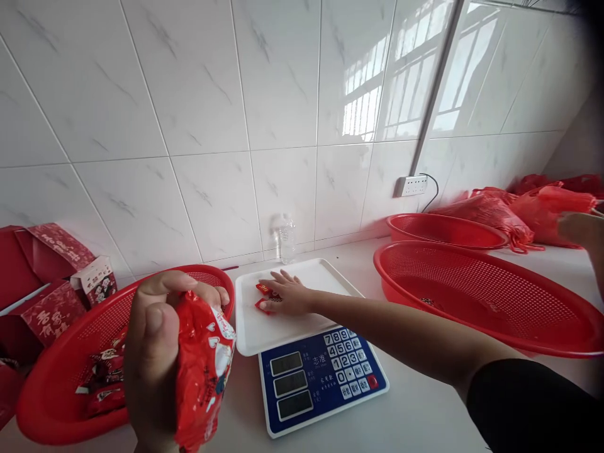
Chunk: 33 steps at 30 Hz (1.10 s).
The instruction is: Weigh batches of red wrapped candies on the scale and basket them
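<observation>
In the lower left of the frame, the left hand (153, 349) is up with its fingers curled, holding a shiny red plastic packet (205, 377). The right arm reaches in from the lower right. At the middle, the right hand (292, 297) is palm down, fingers spread wide over small red shiny packets (263, 289) on a flat white tray (250, 330). A blue number scale (321, 384) sits just below, on a smooth white table (419, 409). Shiny white wall tiles (283, 94) fill the top.
</observation>
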Motion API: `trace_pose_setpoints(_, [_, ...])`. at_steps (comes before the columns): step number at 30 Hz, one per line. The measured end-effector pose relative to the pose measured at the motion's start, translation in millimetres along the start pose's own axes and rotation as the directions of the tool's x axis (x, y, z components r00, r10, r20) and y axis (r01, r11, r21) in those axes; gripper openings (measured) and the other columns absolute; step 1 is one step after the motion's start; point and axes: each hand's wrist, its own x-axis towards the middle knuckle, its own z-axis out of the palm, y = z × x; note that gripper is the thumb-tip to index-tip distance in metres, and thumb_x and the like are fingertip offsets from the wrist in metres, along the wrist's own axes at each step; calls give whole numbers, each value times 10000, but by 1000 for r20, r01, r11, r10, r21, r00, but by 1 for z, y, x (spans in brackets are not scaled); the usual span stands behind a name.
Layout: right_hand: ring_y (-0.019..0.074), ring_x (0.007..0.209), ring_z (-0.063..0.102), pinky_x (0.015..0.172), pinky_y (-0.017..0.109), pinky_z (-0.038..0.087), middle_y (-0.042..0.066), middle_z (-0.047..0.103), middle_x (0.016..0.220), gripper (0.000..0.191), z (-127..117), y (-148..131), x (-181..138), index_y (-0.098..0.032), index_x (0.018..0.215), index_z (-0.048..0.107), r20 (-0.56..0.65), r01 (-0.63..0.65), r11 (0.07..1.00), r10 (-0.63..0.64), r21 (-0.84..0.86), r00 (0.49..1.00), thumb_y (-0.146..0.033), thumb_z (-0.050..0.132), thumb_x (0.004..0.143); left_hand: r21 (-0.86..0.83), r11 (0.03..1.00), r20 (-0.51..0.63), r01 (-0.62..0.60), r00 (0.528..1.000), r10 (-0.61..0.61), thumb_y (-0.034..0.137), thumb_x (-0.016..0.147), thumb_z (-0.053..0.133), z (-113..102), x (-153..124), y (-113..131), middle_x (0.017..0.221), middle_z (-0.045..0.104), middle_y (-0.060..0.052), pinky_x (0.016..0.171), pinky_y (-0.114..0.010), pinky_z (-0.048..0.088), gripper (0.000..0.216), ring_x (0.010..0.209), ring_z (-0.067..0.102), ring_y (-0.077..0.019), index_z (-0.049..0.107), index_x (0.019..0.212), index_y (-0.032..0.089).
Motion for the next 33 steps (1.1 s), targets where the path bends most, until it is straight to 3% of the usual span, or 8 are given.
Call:
trace_pose_setpoints(5, [328, 1278, 426, 1049, 523, 287, 122, 503, 1394, 519, 6, -12, 13, -265, 1305, 564, -36, 209, 976, -212, -65, 977, -546, 519, 871, -57, 998, -52, 11, 999, -14, 564, 729, 695, 10, -9, 1, 556, 540, 38, 748, -325, 525, 323, 564, 476, -156, 612, 778, 255])
trace_pose_setpoints(9, [270, 1014, 574, 844, 389, 429, 128, 621, 1172, 355, 7, -4, 12, -209, 1193, 617, -111, 230, 966, -242, -115, 964, -373, 529, 891, -67, 997, -20, 37, 999, -38, 542, 743, 692, 14, -11, 0, 574, 551, 42, 711, -291, 526, 307, 568, 488, -144, 616, 791, 249])
trace_pose_setpoints(13, [198, 794, 601, 676, 299, 425, 81, 660, 1021, 239, 0, 10, 3, -217, 1054, 650, -183, 203, 967, -229, -152, 956, -342, 546, 878, -26, 999, -14, 40, 999, -40, 534, 758, 673, 14, -11, 0, 595, 556, 47, 566, -276, 496, 295, 547, 509, -144, 606, 798, 249])
trace_pose_setpoints(18, [173, 783, 601, 676, 270, 425, 64, 674, 958, 201, -34, 37, -34, -211, 977, 645, -381, 27, 982, -98, -187, 919, -325, 499, 899, 18, 999, 0, 43, 999, -43, 517, 786, 645, 13, -10, -4, 639, 605, 29, 527, -262, 486, 273, 626, 580, -160, 602, 807, 248])
trace_pose_setpoints(21, [190, 779, 608, 621, 277, 420, 78, 670, 994, 238, -63, 65, -72, -218, 1003, 629, -502, -165, 968, 48, -190, 863, -348, 465, 891, 37, 997, -27, 64, 998, -63, 484, 815, 629, 16, -9, -9, 649, 604, 15, 527, -247, 496, 256, 640, 609, -158, 603, 812, 229])
trace_pose_setpoints(24, [218, 699, 606, 511, 283, 382, 100, 673, 956, 286, -86, 100, -117, -217, 942, 628, -568, -377, 908, 216, -182, 794, -415, 431, 882, 59, 991, 7, 121, 993, -121, 483, 842, 605, 19, -7, -18, 652, 591, 22, 457, -209, 452, 262, 515, 531, -106, 593, 848, 221])
trace_pose_setpoints(29, [258, 576, 621, 446, 317, 388, 137, 678, 761, 282, -90, 151, -177, -207, 796, 661, -535, -566, 803, 401, -187, 744, -433, 493, 822, 125, 974, 97, 190, 974, -203, 534, 861, 570, 21, -3, -41, 553, 485, 65, 391, -170, 363, 317, 422, 414, -73, 562, 906, 220])
trace_pose_setpoints(33, [416, 908, 657, 609, 462, 503, 229, 697, 1024, 320, -81, 145, -179, -192, 955, 704, -549, -562, 806, 390, -186, 740, -434, 591, 779, 195, 957, 114, 214, 964, -238, 561, 870, 540, 20, -1, -57, 552, 436, 71, 407, -173, 337, 341, 433, 383, -75, 564, 927, 225])
